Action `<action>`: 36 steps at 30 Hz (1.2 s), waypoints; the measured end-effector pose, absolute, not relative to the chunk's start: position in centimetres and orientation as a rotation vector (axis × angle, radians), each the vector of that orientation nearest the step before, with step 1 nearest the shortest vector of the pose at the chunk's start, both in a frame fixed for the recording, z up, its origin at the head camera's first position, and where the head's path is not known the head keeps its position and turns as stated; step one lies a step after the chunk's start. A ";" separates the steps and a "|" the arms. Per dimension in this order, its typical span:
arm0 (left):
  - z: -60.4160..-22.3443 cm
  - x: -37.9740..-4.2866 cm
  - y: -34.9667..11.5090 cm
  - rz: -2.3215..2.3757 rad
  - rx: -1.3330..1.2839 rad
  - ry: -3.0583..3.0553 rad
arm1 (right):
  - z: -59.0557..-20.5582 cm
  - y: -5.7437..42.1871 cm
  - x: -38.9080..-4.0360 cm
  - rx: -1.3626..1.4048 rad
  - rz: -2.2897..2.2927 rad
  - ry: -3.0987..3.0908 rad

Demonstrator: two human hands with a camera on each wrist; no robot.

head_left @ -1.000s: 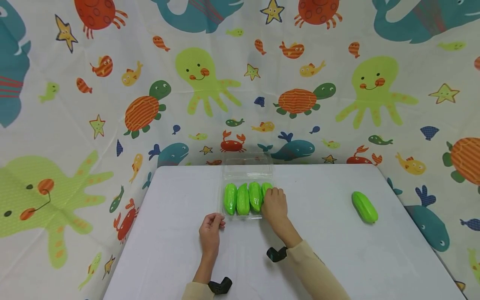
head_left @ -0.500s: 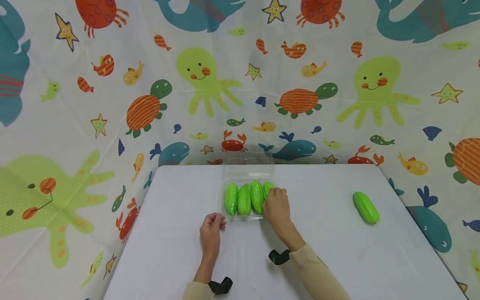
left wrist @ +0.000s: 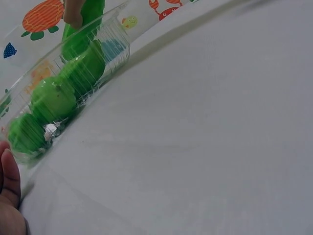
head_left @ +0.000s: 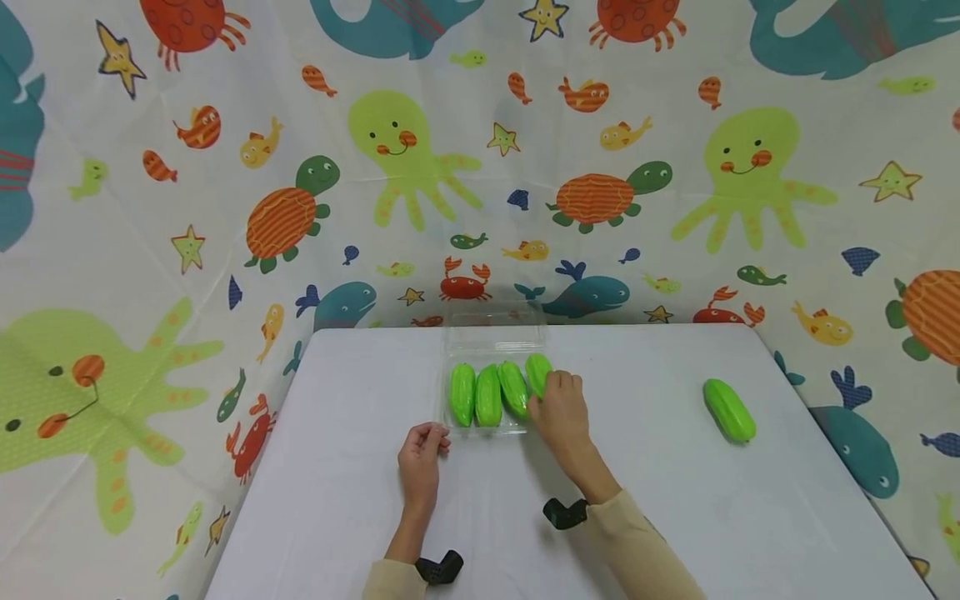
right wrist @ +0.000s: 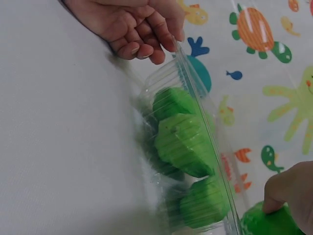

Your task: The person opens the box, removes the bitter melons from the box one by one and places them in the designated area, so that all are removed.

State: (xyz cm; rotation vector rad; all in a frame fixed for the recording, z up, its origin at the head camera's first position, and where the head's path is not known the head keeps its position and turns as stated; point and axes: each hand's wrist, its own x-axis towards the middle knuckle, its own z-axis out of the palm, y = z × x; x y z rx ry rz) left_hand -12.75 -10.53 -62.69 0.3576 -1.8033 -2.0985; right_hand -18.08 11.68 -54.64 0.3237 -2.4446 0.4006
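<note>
At the near left corner of the clear box [head_left: 495,350], the left hand [head_left: 420,458] pinches its rim; inside lie three green vegetables [head_left: 488,397]; at the box's right end, the right hand [head_left: 561,417] pinches a fourth vegetable [head_left: 537,372], tilted; a fifth vegetable [head_left: 729,411] lies well right of the box.

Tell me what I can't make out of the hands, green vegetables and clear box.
- Head view: the held green vegetable, its near end hidden behind the right hand.
- Left wrist view: much of the left hand, cut off by the left edge.
- Right wrist view: one end of the clear box, cut off by the bottom edge.
</note>
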 end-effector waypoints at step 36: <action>-59.0 -11.5 -10.0 -2.094 0.377 -1.871 | -53.6 14.7 -17.4 0.268 0.750 -2.340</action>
